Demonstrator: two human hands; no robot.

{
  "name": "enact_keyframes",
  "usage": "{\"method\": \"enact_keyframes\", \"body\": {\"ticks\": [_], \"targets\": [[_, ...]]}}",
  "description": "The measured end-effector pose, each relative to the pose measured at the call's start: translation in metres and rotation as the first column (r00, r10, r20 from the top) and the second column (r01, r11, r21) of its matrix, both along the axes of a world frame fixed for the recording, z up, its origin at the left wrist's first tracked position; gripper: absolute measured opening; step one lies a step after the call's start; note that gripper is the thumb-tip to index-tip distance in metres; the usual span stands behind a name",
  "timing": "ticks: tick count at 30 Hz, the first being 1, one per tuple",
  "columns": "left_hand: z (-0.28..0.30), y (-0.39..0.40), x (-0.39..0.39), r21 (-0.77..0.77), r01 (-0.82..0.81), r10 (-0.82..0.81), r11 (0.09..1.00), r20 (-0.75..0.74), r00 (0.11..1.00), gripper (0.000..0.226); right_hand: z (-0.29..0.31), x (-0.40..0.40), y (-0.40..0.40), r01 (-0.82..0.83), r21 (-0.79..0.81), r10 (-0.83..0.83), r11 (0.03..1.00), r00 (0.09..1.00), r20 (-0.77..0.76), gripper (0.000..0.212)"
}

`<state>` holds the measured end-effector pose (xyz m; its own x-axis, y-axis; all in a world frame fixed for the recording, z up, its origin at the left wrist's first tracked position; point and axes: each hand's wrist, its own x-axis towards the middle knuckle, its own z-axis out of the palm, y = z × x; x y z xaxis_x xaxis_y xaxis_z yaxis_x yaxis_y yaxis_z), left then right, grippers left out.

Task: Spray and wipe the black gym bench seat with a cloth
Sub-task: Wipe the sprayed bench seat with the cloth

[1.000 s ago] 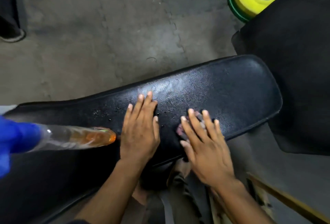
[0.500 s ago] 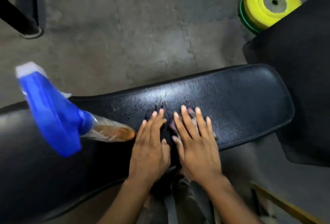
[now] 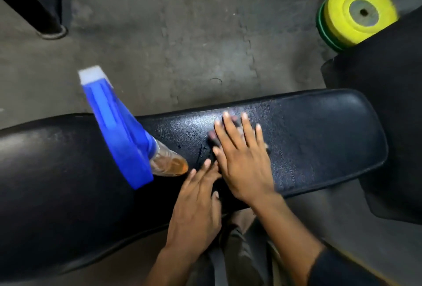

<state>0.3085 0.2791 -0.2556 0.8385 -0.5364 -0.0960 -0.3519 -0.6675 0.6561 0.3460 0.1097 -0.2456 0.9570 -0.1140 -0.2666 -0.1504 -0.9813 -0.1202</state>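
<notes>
Head view: a person leans over the black gym bench seat (image 3: 319, 130), right hand (image 3: 242, 158) pressed flat on the vinyl with fingers (image 3: 247, 123) spread wide over a small cloth (image 3: 213, 138), of which only a dark, pinkish edge shows by the thumb and between the fingers. The left hand (image 3: 196, 203) lies flat just beside it at the near edge of the pad, fingers together and holding nothing, its fingertips touching the right hand's thumb side. A spray bottle (image 3: 127, 135) with a blue trigger head and amber liquid stands unheld on the pad left of both hands, leaning in this wide-angle picture. Droplets and a wet streak sit on the vinyl between bottle and hands; the wide end of the seat toward the right looks dull and finely speckled. Yellow and green weight plates (image 3: 351, 16) rest on the grey floor (image 3: 159, 34) beyond.

The step in hand looks like the wipe. Done well, it likely means keeping the palm flat so the whole cloth bears on the surface, working in overlapping strokes from the wet patch out toward the rounded end and down over the stitched edges. The small cloth may bunch or slip from under the fingers, so even pressure matters. The bottle stands close to the stroke path, and a careless sweep leftward could knock it over.
</notes>
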Motion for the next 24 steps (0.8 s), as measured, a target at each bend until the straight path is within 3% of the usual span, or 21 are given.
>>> {"method": "enact_keyframes", "body": {"ticks": [5,11,14,19,24], "targets": [[0.007,0.032,-0.011,-0.012,0.082,-0.083,0.997,-0.048,0.995,0.053,0.007,-0.073,-0.024,-0.03,-0.046,0.027,0.999,0.998,-0.059,0.066],[0.007,0.057,-0.028,0.02,0.082,-0.08,0.996,-0.094,0.992,0.057,0.0,0.001,-0.029,0.224,-0.046,-0.225,0.973,0.974,-0.006,0.068],[0.009,0.064,-0.03,0.053,0.091,-0.085,0.994,-0.099,0.991,0.06,-0.008,0.006,0.007,0.112,-0.032,-0.11,0.993,0.992,0.058,0.065],[0.015,0.073,-0.027,0.055,0.109,-0.102,0.993,-0.121,0.987,0.066,-0.009,-0.08,0.04,-0.061,0.001,0.061,0.998,0.998,0.031,0.07],[0.014,0.076,-0.028,0.016,0.088,-0.086,0.996,-0.133,0.987,0.064,-0.001,-0.094,0.007,0.012,-0.013,-0.012,1.0,1.0,0.004,0.068]]}}
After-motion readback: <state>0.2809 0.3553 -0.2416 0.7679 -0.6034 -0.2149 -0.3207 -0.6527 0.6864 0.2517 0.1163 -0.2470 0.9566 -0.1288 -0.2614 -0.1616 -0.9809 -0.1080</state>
